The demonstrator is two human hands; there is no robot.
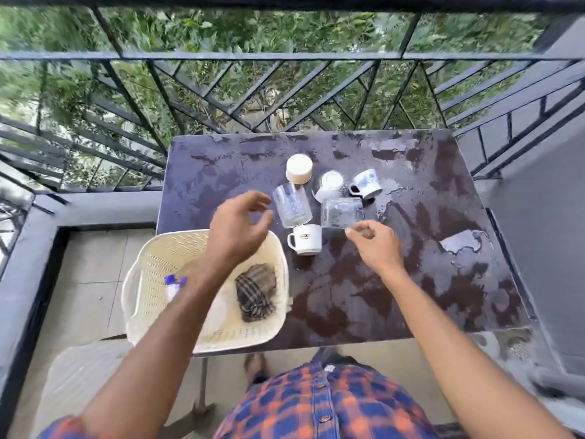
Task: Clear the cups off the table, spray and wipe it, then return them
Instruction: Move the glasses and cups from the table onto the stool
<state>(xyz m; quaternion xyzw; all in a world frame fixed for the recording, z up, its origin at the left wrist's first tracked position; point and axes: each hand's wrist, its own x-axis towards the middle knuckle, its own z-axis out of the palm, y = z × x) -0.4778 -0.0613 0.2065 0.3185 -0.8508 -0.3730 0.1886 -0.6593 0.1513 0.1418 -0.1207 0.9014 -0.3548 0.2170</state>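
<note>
Several cups stand grouped on the dark wet table (395, 299): an upturned cream cup (299, 168), a tall clear glass (292, 205), a white cup (329, 184), a blue-patterned mug (365, 182), a second clear glass (342, 213) and a white logo mug (305, 239). My left hand (240, 223) hovers just left of the tall glass, its fingers loosely curled and holding nothing. My right hand (373, 245) pinches the near edge of the second clear glass between thumb and forefinger.
A cream perforated basket (152, 270) sits at the table's left front corner. It holds a checked cloth (256, 291) and a blue-capped spray bottle (174, 283) partly hidden by my left arm. A metal railing (285, 55) runs behind the table and a grey wall (544, 217) stands to its right.
</note>
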